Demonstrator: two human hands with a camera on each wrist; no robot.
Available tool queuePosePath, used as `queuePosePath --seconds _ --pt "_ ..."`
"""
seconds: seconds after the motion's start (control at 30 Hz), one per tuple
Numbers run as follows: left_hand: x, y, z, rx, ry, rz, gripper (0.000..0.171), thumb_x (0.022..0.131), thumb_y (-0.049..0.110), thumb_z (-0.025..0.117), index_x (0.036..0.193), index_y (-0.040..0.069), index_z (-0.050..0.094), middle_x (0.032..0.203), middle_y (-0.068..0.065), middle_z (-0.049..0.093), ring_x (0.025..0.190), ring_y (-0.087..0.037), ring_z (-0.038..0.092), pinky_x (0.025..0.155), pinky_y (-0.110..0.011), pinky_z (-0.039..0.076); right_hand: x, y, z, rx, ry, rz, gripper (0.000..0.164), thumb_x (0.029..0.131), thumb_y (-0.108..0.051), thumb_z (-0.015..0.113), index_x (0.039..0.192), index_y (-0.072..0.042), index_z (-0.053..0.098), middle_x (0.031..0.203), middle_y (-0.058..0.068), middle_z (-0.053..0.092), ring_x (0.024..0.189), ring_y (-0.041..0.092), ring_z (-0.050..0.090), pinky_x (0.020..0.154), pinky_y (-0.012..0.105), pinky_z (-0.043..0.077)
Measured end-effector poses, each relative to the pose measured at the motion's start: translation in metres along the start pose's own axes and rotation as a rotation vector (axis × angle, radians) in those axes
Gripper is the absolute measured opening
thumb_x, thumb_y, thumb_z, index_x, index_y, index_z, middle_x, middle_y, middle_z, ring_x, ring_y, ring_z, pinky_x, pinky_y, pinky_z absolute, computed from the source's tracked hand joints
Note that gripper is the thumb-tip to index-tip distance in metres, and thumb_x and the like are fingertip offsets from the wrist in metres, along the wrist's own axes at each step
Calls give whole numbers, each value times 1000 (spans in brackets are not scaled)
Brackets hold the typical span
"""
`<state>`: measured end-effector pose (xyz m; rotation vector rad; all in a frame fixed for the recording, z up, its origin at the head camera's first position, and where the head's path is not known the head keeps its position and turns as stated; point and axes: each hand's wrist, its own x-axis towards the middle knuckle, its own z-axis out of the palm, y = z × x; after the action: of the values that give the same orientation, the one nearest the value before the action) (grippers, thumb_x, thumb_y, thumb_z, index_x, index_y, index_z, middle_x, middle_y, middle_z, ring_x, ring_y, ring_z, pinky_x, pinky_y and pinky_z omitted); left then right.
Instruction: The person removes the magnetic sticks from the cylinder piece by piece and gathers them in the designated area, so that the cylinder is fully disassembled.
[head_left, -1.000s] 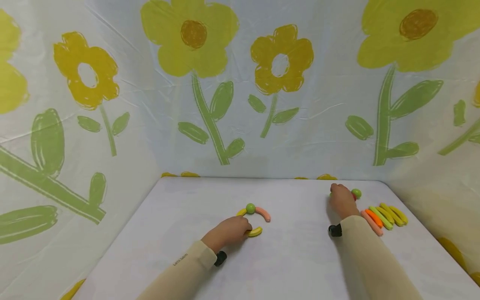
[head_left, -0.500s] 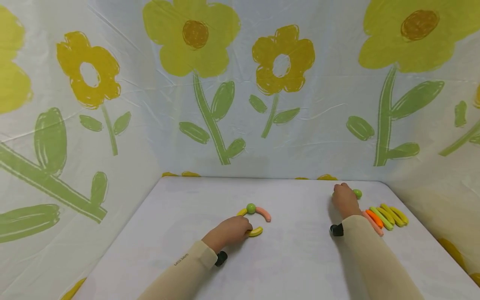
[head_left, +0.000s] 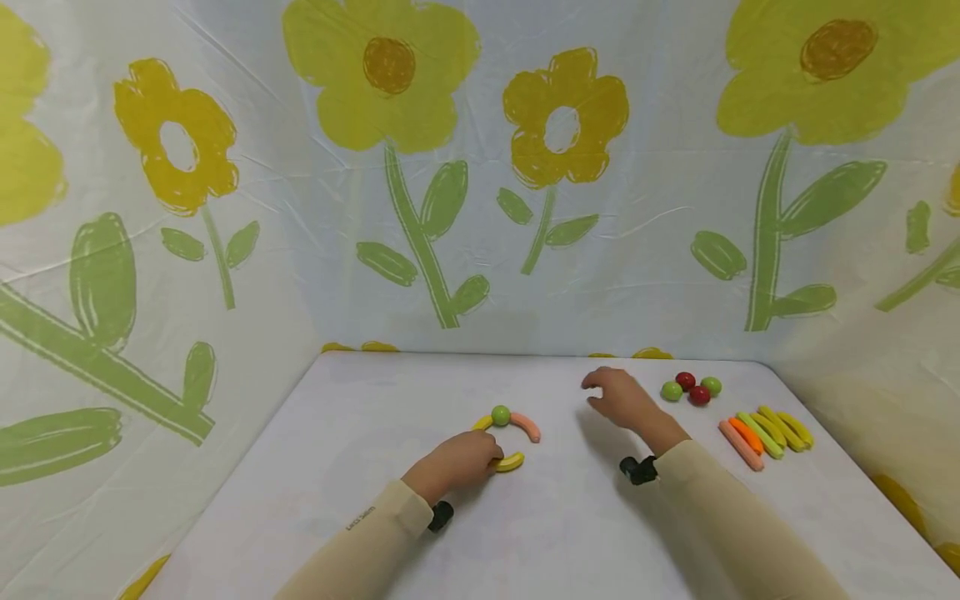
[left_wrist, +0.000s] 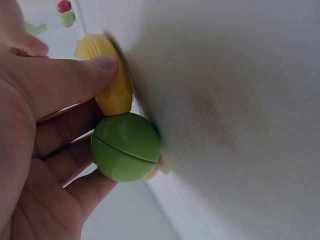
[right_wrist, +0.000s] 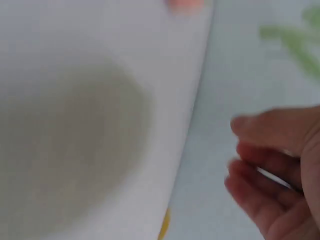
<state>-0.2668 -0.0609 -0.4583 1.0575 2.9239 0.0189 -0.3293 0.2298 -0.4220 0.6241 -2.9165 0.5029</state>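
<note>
My left hand (head_left: 459, 463) is low over the table around a curved yellow toy banana (left_wrist: 111, 75). Its thumb presses on the banana, and the fingers lie behind a glossy green ball (left_wrist: 126, 147) with a seam, which meets the banana's end. In the head view this hand hides that ball. Just beyond are another green ball (head_left: 501, 416), a pink sausage-like piece (head_left: 525, 427) and a second yellow piece (head_left: 483, 423), forming part of a ring. My right hand (head_left: 624, 402) is raised right of the ring, fingers loosely bent, nothing visible between them.
At the back right sit red balls (head_left: 700, 396) and green balls (head_left: 671, 391) in a cluster. Nearer lie a pink stick (head_left: 741, 445), an orange piece (head_left: 746, 436), a light green piece (head_left: 761, 435) and several yellow bananas (head_left: 797, 429). Flower-printed cloth (head_left: 637, 275) surrounds the table.
My right hand has left the cluster of balls and moved left towards the ring, uncovering red and green balls. My left hand has stayed in place on the banana.
</note>
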Motion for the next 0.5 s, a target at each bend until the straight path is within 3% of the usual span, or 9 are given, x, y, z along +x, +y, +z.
queuePosePath --seconds 0.13,0.23,0.37,0.5 --pt "0 -2 0 -4 7 27 12 94 14 61 86 17 70 74 9 56 66 -5 46 69 -22 47 -8 -61 24 -10 -91 -279 18 85 -9 72 102 -4 72 100 7 69 96 26 66 84 40 53" --pt "0 -2 0 -7 23 45 12 92 13 62 85 17 70 75 9 58 66 -5 47 67 -21 46 -13 -92 42 -43 -118 -398 13 83 -12 74 95 -5 74 93 5 71 89 22 67 80 35 54" --pt "-1 -5 1 -22 44 56 9 91 14 65 86 16 71 78 7 61 67 -5 49 68 -21 47 -12 -111 60 -74 -142 -394 7 84 -11 74 89 -7 76 85 1 73 83 16 66 81 30 54" --pt "-3 -11 1 -57 42 25 4 89 20 68 89 16 68 83 9 60 73 -7 52 73 -23 47 -9 -114 64 -101 -165 -386 4 84 -7 73 85 -10 75 80 -4 72 76 8 60 84 27 53"
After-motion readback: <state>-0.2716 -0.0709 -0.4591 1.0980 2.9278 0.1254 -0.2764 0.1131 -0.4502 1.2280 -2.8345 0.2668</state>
